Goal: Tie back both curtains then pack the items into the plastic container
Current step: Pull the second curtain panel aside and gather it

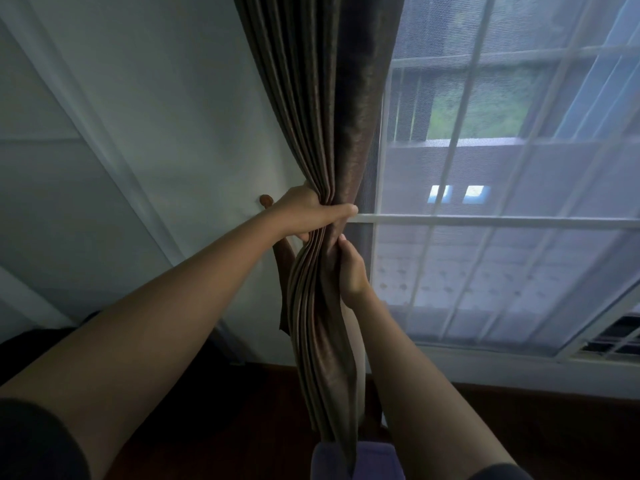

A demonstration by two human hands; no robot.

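A brown pleated curtain (325, 98) hangs at the left edge of a window and is bunched into a narrow bundle at mid height. My left hand (311, 213) grips the bundle from the left, thumb stretched across its front. Just below, my right hand (351, 271) holds the bundle's right edge with curled fingers. A brown wooden wall hook (266, 200) sticks out of the wall right behind my left hand. A strip of brown fabric (284, 252) hangs beneath that hand; what it is I cannot tell. No plastic container is in view.
A sheer white curtain (502, 168) covers the barred window (485, 221) to the right. The white wall (156, 133) lies to the left. Dark floor (536, 427) runs below the sill, and something purple (356, 462) sits at the bottom edge.
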